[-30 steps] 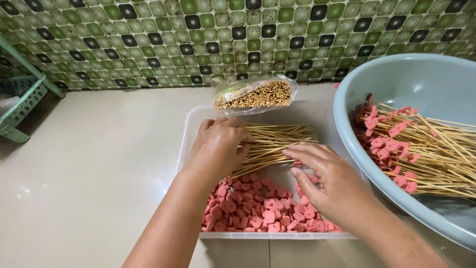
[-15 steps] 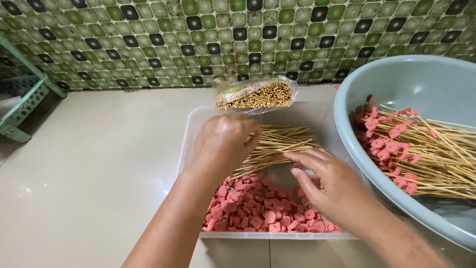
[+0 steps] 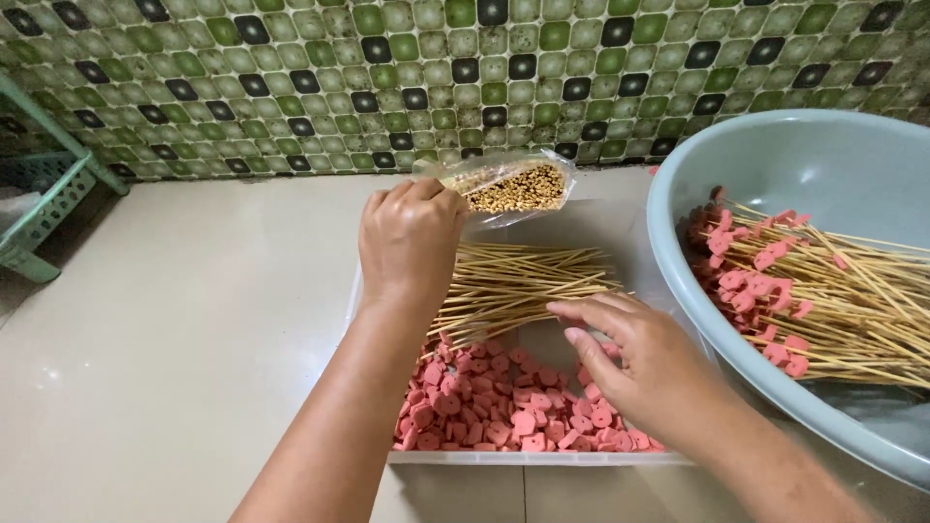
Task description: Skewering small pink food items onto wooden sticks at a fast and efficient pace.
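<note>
Left hand (image 3: 412, 237) now lifted off the bare skewers (image 3: 523, 286), curled toward the grain bag (image 3: 513, 189), grip unclear; right hand (image 3: 644, 363) half-open over pink slices (image 3: 494, 407)

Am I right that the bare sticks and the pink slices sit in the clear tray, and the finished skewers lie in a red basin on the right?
Not quite: the basin is pale blue-grey, not red, as the head view shows. The rest holds: the bare sticks and pink slices sit in the clear tray, and the finished skewers lie in the basin on the right.
</note>
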